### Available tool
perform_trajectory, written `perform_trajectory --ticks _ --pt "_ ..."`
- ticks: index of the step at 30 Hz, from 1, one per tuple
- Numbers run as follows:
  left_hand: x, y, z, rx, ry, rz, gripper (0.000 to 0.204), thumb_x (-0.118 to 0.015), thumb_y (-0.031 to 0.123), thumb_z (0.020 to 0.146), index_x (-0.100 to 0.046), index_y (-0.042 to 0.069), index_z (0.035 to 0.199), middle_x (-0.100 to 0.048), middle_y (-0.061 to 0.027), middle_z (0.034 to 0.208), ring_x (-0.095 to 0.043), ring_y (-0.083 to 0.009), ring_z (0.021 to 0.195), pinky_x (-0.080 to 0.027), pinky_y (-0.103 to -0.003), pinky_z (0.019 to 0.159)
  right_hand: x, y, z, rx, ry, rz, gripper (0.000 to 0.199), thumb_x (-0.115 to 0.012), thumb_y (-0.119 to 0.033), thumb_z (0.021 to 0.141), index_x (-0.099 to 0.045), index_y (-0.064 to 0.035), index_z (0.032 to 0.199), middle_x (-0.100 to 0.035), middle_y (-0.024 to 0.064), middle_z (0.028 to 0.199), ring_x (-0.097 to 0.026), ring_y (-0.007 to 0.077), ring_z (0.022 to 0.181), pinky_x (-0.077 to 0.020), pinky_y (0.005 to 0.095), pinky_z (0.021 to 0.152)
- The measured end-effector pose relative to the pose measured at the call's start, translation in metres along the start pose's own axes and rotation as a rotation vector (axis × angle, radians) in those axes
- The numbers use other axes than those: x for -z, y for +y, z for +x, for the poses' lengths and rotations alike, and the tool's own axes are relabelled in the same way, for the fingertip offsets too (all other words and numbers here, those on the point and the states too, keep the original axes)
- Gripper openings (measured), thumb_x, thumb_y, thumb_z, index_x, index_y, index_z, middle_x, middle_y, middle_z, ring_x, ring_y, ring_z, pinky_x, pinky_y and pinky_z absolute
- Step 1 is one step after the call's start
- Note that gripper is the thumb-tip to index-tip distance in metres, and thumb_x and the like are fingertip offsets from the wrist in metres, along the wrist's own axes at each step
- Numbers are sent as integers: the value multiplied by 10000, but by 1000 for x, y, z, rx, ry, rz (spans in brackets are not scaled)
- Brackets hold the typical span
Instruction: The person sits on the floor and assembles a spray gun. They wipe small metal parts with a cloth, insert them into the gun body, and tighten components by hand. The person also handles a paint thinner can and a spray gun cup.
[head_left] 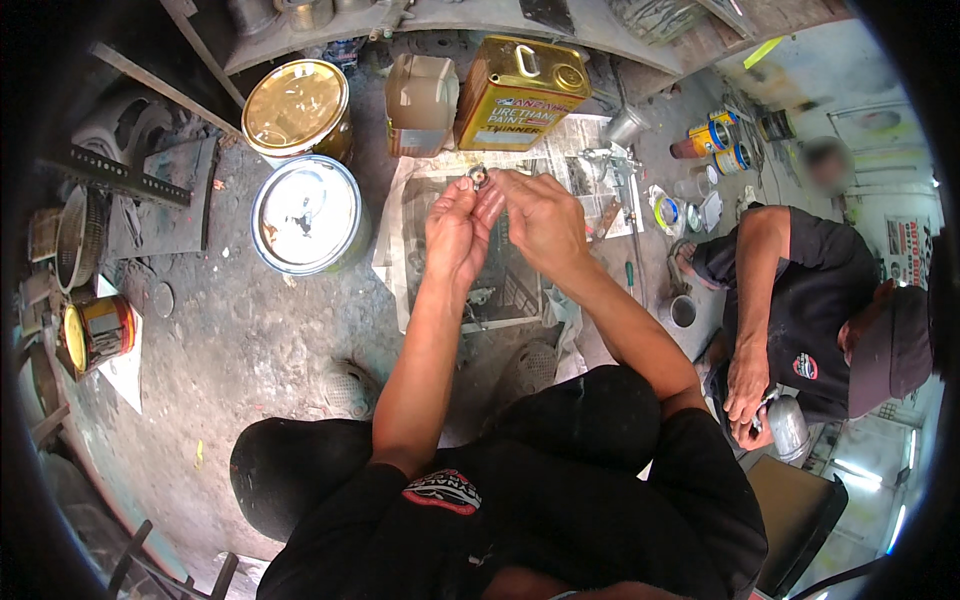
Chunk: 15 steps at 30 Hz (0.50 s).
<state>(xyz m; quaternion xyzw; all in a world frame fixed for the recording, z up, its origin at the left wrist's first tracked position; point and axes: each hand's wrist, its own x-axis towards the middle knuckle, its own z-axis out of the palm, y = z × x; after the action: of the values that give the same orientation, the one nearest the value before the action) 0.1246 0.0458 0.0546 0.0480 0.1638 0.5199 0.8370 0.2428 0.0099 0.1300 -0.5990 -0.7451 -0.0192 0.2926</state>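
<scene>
Above newspaper (405, 185) spread on the floor, my two hands meet around a small round metal fitting (478, 176) with a pale centre. My left hand (456, 230) pinches it between thumb and fingers, palm turned up. My right hand (548, 222) is bent in from the other side, its fingertips close against the fitting. Whether the right fingers hold something small of their own cannot be seen. Beneath my hands lies a dark shallow tray or panel (415, 260), partly covered by my arms. Metal pieces (612, 165) lie on the newspaper to the right.
A yellow rectangular thinner can (520, 95) and a cut-open carton (422, 105) stand beyond my hands. Two lidded paint pails (305, 215) are to the left. A green-handled screwdriver (630, 275) and a metal cup (680, 312) lie right, near a co-worker (810, 270) holding a spray gun.
</scene>
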Motion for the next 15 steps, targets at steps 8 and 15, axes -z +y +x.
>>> perform_trajectory --ticks 8,15 --pt "1 3 -2 47 53 -19 138 -456 125 1055 -539 18 1078 -651 -185 1131 -663 -253 1028 -544 -389 972 2 -1 1 15 7 -1 372 -648 -28 734 -721 -43 1098 -732 60 1088 -653 237 858 -563 348 738" --pt "16 2 2 71 40 -6 144 -456 130 1055 -532 16 1100 -645 -181 1140 -655 -254 1065 -539 -387 988 3 -2 -1 50 -97 -42 360 -640 -32 756 -723 -55 1105 -735 55 1082 -657 231 838 -566 339 718"
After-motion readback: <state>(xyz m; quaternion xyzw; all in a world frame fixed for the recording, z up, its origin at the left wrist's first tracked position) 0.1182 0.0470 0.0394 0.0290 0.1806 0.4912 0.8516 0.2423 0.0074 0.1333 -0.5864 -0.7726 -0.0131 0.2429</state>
